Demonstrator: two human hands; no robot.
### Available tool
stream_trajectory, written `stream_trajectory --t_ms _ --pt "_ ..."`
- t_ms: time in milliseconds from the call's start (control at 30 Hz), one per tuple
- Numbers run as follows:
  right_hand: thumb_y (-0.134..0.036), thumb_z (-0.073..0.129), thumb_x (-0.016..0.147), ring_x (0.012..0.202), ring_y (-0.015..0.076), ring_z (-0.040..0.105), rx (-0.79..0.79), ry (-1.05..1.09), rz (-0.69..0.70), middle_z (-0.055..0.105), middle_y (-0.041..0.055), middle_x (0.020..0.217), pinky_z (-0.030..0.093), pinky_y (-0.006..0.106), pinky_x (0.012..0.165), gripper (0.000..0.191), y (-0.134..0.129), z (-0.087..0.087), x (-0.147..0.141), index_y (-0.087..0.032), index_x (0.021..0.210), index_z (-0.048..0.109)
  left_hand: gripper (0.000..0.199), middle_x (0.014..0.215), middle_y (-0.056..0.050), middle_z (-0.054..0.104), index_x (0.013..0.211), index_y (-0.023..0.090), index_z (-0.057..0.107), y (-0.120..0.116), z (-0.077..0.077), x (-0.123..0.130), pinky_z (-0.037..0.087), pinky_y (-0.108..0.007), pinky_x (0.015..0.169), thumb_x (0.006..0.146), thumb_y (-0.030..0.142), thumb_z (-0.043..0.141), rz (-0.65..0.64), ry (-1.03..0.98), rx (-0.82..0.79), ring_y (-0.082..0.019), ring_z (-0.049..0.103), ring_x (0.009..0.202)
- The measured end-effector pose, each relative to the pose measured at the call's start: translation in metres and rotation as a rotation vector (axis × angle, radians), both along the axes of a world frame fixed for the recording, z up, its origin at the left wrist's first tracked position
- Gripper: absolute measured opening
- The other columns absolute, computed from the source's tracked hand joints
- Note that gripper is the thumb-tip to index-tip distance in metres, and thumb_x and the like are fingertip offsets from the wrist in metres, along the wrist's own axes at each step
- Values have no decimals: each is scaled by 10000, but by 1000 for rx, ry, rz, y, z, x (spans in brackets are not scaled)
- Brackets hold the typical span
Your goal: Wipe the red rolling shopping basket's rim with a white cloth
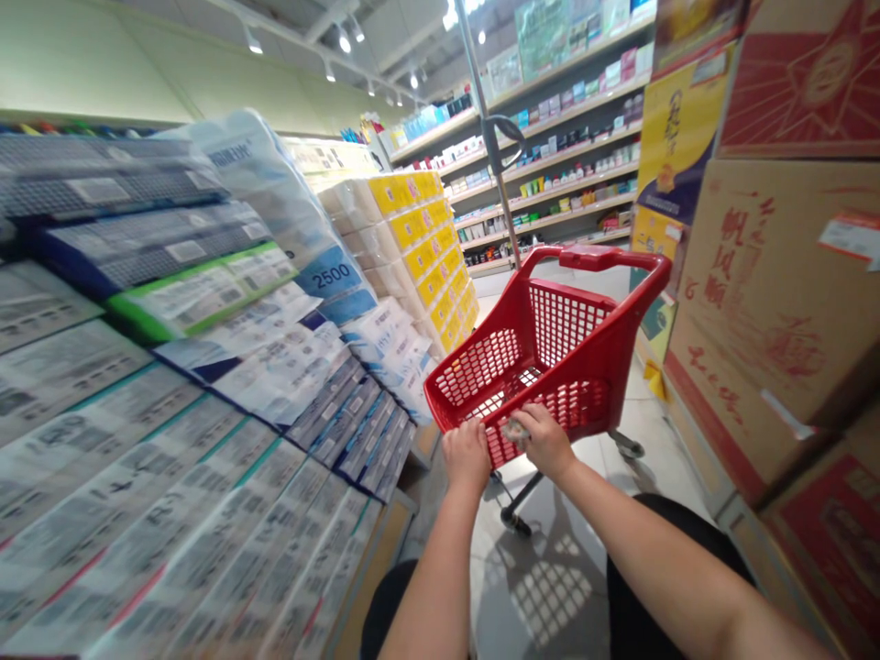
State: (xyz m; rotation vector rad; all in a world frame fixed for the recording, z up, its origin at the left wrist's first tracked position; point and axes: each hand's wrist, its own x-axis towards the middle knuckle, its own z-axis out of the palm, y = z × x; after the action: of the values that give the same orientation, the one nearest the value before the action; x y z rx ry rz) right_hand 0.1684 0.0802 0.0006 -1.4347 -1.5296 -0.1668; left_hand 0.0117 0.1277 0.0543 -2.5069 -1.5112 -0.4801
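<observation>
A red plastic shopping cart [581,367] with a perforated basket stands on wheels in front of me, tilted in the view. My left hand [467,454] is closed over the cart's near rim, at the corner, with its fingers curled to the inside. Beside it on the same rim, my right hand [546,442] is closed as well. A small grey-green patterned thing [514,429] shows under the right fingers; its kind I cannot make out. The cart's raised red handle [588,257] is at the far side, apart from both hands.
Stacked tissue packs [261,348] line the left side, with yellow-and-white packs [416,247] farther on. Large cardboard boxes [776,312] are piled close on the right. A metal pole [505,197] rises behind the cart, before shelves of bottles and boxes [577,174].
</observation>
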Motion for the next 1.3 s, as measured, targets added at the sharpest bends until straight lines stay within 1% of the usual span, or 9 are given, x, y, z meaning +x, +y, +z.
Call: stream_trajectory --t_ms 133,233,367,500,667,800,933,1100,1300 --pt "-62 517 782 918 200 544 -63 -16 18 604 73 961 488 310 812 260 0 0 0 -204 959 645 319 968 -37 657 1091 225 579 1 -1 -1 341 -343 896 980 292 287 1 2 -8 -186 574 915" --pt "-65 528 765 1017 224 523 1 -1 -18 595 90 1059 471 347 889 327 1 -1 1 -204 1044 624 323 956 -38 657 1086 224 582 2 -1 -1 344 -345 896 980 295 285 0 2 -17 -189 575 910" --pt "-31 518 721 1011 231 520 -65 -16 -44 594 92 1061 485 348 858 415 3 -1 4 -206 1090 592 335 980 -42 659 1108 222 581 2 0 -2 345 -344 902 982 295 280 0 -2 -18 -189 576 910" --pt "-73 530 736 1037 238 507 14 31 -38 583 98 1063 459 369 913 389 3 -1 8 -188 1106 566 341 991 -47 658 1118 221 584 3 0 -3 351 -350 895 980 302 283 14 9 -4 -197 573 904" --pt "-52 523 723 958 228 539 -73 25 -41 595 78 974 482 344 829 331 3 1 10 -200 1011 593 342 981 -50 656 1101 217 587 5 -1 -4 345 -345 901 979 300 278 15 11 -8 -192 569 914" --pt "-77 529 750 1042 229 521 41 55 -30 591 85 1067 452 361 917 365 4 1 10 -207 1089 564 339 979 -48 652 1086 222 587 6 -2 -4 343 -341 906 980 297 273 13 11 -6 -188 569 920" --pt "-81 525 754 956 230 536 -20 51 -49 593 81 994 474 349 838 287 3 3 11 -202 1007 584 332 970 -43 651 1072 229 588 6 -3 -4 341 -333 911 982 293 275 11 4 2 -180 572 919" --pt "-103 532 766 1049 244 502 50 75 -95 568 91 1082 441 381 923 327 2 5 17 -206 1074 569 324 988 -41 656 1086 223 589 4 -2 -5 346 -333 905 981 294 291 11 -4 -4 -184 575 924" --pt "-75 509 759 995 236 515 36 113 -70 579 87 1014 454 374 896 313 3 5 21 -197 1041 568 326 992 -40 660 1088 226 595 5 -2 -5 348 -337 905 982 293 294 15 -4 0 -183 578 922"
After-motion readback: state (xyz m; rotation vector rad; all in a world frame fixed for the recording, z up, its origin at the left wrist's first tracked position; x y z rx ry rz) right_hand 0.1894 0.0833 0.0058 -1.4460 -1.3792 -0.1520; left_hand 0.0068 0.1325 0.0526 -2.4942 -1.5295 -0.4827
